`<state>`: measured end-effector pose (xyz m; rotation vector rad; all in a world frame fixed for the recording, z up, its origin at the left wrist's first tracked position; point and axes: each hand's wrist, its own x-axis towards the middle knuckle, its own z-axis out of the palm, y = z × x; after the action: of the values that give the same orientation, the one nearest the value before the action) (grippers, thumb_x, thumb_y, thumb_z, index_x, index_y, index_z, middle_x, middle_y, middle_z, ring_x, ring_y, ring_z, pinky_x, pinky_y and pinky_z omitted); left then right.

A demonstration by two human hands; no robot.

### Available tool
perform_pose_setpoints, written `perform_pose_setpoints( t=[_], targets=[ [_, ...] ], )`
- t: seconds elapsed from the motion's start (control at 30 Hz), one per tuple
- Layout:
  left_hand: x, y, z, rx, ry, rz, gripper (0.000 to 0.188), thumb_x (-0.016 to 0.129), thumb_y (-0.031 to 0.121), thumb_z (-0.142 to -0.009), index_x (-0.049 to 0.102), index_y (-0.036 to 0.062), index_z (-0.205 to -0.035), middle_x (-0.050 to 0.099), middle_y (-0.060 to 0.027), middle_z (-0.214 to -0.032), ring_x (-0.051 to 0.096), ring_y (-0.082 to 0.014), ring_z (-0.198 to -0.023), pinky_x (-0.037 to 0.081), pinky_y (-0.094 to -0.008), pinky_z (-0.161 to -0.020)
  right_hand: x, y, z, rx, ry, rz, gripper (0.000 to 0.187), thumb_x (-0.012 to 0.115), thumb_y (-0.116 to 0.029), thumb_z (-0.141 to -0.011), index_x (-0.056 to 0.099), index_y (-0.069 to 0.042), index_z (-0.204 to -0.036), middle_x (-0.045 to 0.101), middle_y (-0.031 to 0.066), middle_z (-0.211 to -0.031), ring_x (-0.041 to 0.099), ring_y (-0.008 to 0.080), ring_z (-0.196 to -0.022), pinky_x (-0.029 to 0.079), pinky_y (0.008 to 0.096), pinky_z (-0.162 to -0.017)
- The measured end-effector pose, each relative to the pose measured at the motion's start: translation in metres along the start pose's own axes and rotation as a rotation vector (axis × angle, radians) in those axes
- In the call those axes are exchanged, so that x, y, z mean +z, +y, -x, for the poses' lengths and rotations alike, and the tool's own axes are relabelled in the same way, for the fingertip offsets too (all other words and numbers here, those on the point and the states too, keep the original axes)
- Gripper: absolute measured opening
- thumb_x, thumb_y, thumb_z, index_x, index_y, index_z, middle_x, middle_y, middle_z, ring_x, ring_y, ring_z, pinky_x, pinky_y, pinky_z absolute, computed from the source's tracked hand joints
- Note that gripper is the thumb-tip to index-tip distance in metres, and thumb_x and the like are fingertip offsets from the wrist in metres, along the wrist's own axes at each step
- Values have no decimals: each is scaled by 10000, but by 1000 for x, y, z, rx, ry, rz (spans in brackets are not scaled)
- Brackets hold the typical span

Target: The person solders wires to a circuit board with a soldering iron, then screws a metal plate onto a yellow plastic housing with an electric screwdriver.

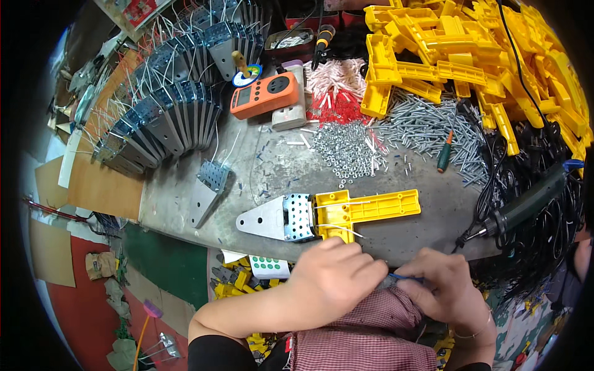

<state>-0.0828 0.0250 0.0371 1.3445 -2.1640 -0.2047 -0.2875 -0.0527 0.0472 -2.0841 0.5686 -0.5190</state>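
Above my lap and close to the table's front edge, my two hands are held close together. My left hand (337,279) is closed, its fingers curled toward a thin blue wire-like piece (406,277) that spans the gap. My right hand (442,285) pinches this piece between thumb and fingers. On the table just beyond lies a yellow plastic handle shell (387,208), open side up, with white wires across it. A perforated metal bracket (299,216) adjoins it, joined to a tapered grey metal plate (261,220). My fingers hide what else they may hold.
Another bracketed metal plate (209,188) lies left; rows of them (167,120) stand behind. An orange meter (265,94), nuts (349,148), screws (427,127) and a yellow shell pile (445,49) fill the back. A dark power screwdriver (520,204) and black cables (516,266) are right.
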Motion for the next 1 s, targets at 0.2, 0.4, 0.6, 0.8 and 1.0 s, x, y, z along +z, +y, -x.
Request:
perform_pose_setpoints(
  t=[0.2, 0.4, 0.6, 0.8, 1.0],
  targets=[
    [-38, -65, -18, -365, 179, 272, 456, 585, -57, -676, 631, -5, -1126, 709, -104, -905, 687, -179, -857, 524, -318, -795, 8, 29, -10, 85, 123, -380, 56, 653, -11, -833, 613, 6, -867, 576, 37, -737, 561, 82, -651, 461, 264, -553],
    [-11, -160, -28, -447, 52, -388, 397, 578, -61, -732, 561, 31, -1118, 653, -204, -952, 625, -382, -916, 491, -446, -798, 24, 28, -21, 300, 267, -633, 50, 551, -16, -921, 534, 26, -901, 599, 50, -738, 571, 71, -620, 476, 206, -555],
    [-21, -154, -34, -382, -53, -306, 390, 598, -28, -731, 533, 41, -1109, 631, -223, -943, 594, -429, -894, 478, -472, -773, 30, 29, -34, 251, 333, -357, 74, 604, -14, -892, 552, 39, -889, 597, 39, -652, 548, 52, -561, 438, 220, -520],
    [-6, -73, -31, -348, 280, 453, 388, 603, -59, -754, 518, 10, -1127, 644, -94, -910, 666, -163, -842, 514, -285, -760, 30, 32, -38, 296, 448, -427, 90, 654, -27, -861, 595, 29, -823, 523, -16, -587, 445, 19, -526, 343, 204, -475],
    [2, -47, -33, -521, 325, 875, 450, 712, 37, -809, 444, 7, -1169, 646, -111, -986, 622, -161, -933, 489, -298, -842, 34, 37, -34, 224, 502, -364, 78, 655, -30, -865, 610, 20, -826, 493, -39, -551, 405, 0, -512, 310, 201, -463]
  ],
)
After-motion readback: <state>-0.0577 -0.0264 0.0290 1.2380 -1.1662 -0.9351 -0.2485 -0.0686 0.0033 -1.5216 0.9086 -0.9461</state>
